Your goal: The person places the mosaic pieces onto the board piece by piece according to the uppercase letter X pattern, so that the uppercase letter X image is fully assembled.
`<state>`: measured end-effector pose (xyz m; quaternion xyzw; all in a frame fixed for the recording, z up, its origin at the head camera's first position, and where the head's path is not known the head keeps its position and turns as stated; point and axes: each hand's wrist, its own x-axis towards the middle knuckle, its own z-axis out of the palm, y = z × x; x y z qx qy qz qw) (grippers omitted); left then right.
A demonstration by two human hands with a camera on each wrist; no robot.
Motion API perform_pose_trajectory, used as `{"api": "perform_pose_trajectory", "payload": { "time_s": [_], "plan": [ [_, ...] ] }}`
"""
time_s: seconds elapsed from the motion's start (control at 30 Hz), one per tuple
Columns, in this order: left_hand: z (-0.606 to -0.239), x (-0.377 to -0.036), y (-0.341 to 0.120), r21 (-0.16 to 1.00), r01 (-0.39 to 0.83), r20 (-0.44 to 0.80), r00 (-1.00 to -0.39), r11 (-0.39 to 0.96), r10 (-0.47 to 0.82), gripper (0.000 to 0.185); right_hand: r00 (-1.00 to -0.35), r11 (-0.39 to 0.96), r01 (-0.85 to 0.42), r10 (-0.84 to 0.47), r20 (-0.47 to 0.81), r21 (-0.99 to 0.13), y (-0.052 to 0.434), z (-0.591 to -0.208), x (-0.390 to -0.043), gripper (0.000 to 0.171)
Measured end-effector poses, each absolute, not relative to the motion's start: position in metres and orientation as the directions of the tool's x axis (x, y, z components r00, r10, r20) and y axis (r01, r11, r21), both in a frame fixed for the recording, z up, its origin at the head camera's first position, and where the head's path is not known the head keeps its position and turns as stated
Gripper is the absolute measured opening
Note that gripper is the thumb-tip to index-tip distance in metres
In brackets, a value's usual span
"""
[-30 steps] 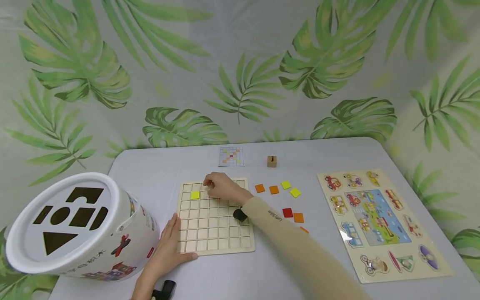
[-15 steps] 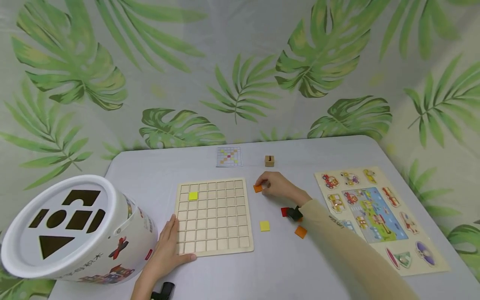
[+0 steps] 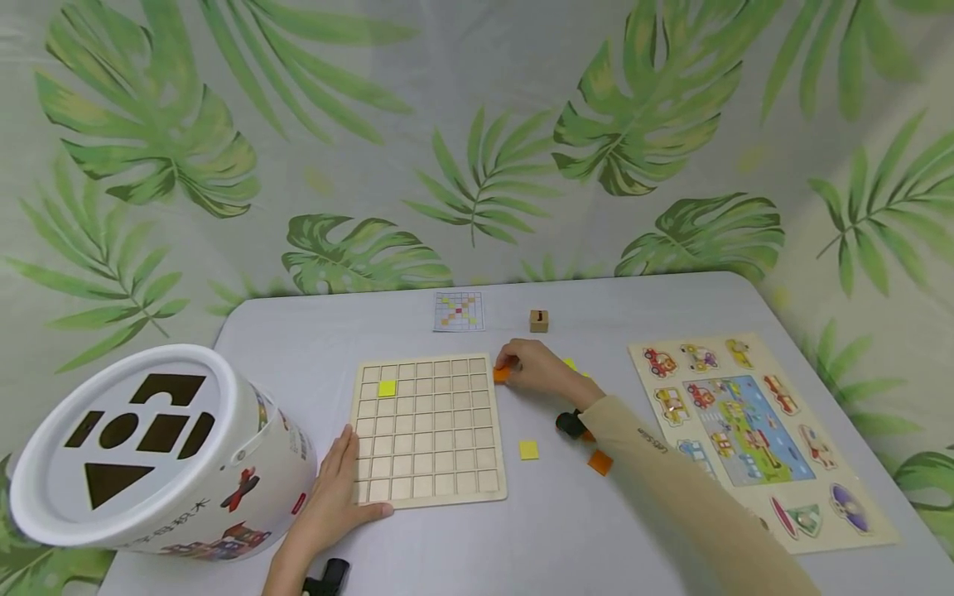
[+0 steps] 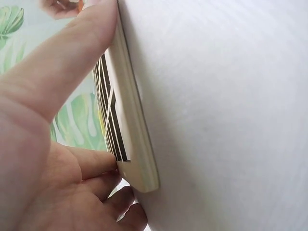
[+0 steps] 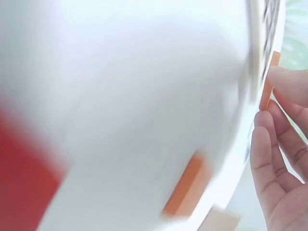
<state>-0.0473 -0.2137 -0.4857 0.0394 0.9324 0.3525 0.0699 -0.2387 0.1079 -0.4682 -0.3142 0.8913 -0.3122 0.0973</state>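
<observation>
My right hand (image 3: 535, 369) pinches an orange square tile (image 3: 502, 376) between thumb and fingers, just off the upper right edge of a wooden grid board (image 3: 422, 420). The same tile (image 5: 267, 89) shows edge-on in the right wrist view. One yellow tile (image 3: 387, 388) sits in a cell near the board's upper left. My left hand (image 3: 331, 499) rests at the board's lower left corner, fingers extended along the left side and thumb along the near edge. In the left wrist view, fingers and thumb touch the board's rim (image 4: 137, 130).
Loose tiles lie right of the board, including a yellow one (image 3: 528, 449), an orange one (image 3: 599, 463) and a red one (image 5: 24, 178). Behind are a pattern card (image 3: 459, 311) and wooden cube (image 3: 539, 321). A white bucket (image 3: 261, 472) stands left, a picture puzzle (image 3: 842, 505) right.
My right hand went from over the board to the loose tiles at right, took the orange tile, and moved it slightly left toward the board. My left hand stayed put.
</observation>
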Motion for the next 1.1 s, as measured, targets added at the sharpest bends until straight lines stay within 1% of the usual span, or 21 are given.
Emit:
{"api": "perform_pose_trajectory", "payload": {
  "time_s": [0.1, 0.27, 0.47, 0.63, 0.7, 0.87, 1.03, 1.1],
  "plan": [
    [-0.486, -0.047, -0.214, 0.661, 0.032, -0.096, -0.987, 0.749, 0.127, 0.12, -0.768, 0.585, -0.499, -0.64, 0.013, -0.64, 0.093, -0.468, -0.237, 0.017],
    [-0.486, -0.048, -0.214, 0.66, 0.032, -0.097, -0.987, 0.751, 0.127, 0.12, -0.73, 0.562, -0.537, -0.683, 0.013, -0.629, 0.067, -0.47, -0.236, 0.015],
    [-0.486, -0.048, -0.214, 0.657, 0.031, -0.1, -0.987, 0.753, 0.128, 0.12, -0.728, 0.57, -0.544, -0.685, 0.01, -0.616, 0.047, -0.468, -0.232, 0.015],
    [-0.486, -0.047, -0.214, 0.657, 0.035, -0.097, -0.987, 0.753, 0.13, 0.12, -0.724, 0.563, -0.542, -0.689, 0.007, -0.625, 0.045, -0.467, -0.231, 0.017],
    [-0.486, -0.047, -0.214, 0.656, 0.037, -0.096, -0.987, 0.753, 0.133, 0.12, -0.728, 0.55, -0.528, -0.685, 0.013, -0.647, 0.05, -0.467, -0.233, 0.017],
    [-0.487, -0.048, -0.214, 0.661, 0.047, -0.089, -0.986, 0.749, 0.14, 0.12, -0.773, 0.531, -0.478, -0.633, 0.048, -0.7, 0.083, -0.463, -0.237, 0.019],
    [-0.486, -0.048, -0.214, 0.66, 0.038, -0.1, -0.985, 0.751, 0.138, 0.119, -0.831, 0.581, -0.432, -0.554, 0.054, -0.69, 0.137, -0.456, -0.235, 0.018],
    [-0.485, -0.047, -0.214, 0.659, 0.035, -0.103, -0.985, 0.751, 0.137, 0.119, -0.857, 0.612, -0.396, -0.515, 0.035, -0.685, 0.16, -0.457, -0.231, 0.018]
  ]
}}
